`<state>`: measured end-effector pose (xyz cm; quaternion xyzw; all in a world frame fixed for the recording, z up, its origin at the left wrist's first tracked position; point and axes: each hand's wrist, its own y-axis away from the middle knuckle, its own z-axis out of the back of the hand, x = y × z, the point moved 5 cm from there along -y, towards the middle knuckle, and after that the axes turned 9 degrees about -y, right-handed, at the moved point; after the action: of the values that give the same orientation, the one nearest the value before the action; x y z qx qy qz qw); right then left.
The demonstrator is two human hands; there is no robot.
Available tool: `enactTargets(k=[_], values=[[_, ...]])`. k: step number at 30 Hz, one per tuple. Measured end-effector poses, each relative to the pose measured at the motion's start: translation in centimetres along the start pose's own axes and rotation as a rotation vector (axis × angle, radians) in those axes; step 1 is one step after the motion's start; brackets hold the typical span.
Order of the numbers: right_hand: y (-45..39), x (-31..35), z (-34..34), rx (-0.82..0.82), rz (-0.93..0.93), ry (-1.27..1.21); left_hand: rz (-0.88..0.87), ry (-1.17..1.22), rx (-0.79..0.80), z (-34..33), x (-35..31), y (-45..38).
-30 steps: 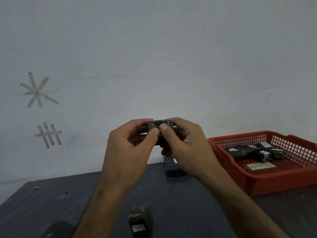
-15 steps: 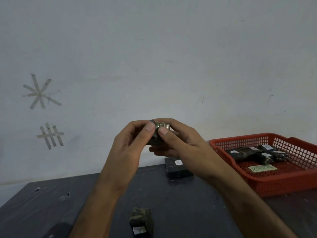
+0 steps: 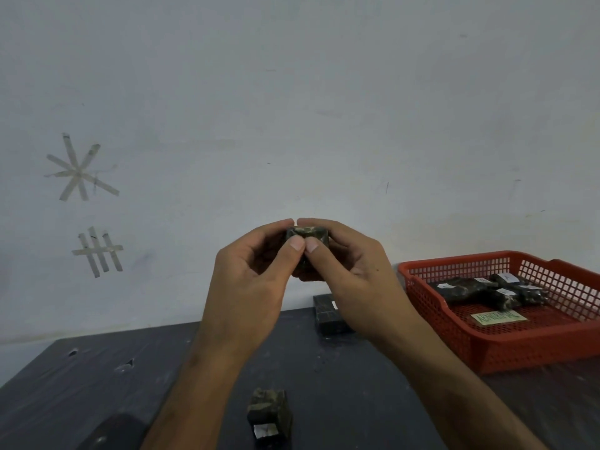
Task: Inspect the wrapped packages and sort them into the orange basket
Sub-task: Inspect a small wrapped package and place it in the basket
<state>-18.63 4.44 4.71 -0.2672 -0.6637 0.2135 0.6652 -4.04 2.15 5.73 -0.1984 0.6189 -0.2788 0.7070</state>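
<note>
A small dark wrapped package [image 3: 307, 234] is held up in front of the wall, pinched between my left hand [image 3: 256, 271] and my right hand [image 3: 349, 264], thumbs side by side on its near face. Another dark package [image 3: 269, 417] with a white label stands on the table near the front edge. A third, flat dark package [image 3: 326, 315] lies at the back of the table, partly hidden by my right wrist. The orange basket [image 3: 519, 342] sits at the right and holds several dark labelled packages [image 3: 487, 290] and a green card [image 3: 498, 317].
The dark table [image 3: 97, 384] has small chips in its left part. A dark rounded object [image 3: 113, 431] shows at the lower left edge. A white wall [image 3: 292, 108] with tape marks [image 3: 79, 172] rises right behind the table.
Both hands have turned the held package, so a different face shows now. The hands stay at about the same height, and the packages on the table and in the basket have not moved.
</note>
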Motion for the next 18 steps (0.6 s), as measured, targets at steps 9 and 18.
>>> enactTargets(k=[9, 18], values=[[-0.5, 0.7, 1.3, 0.072, -0.230, -0.163, -0.101, 0.173, 0.256, 0.6, 0.8, -0.6], [-0.5, 0.3, 1.0, 0.131, -0.149, -0.060, -0.061, 0.021, 0.119, 1.3, 0.3, -0.6]])
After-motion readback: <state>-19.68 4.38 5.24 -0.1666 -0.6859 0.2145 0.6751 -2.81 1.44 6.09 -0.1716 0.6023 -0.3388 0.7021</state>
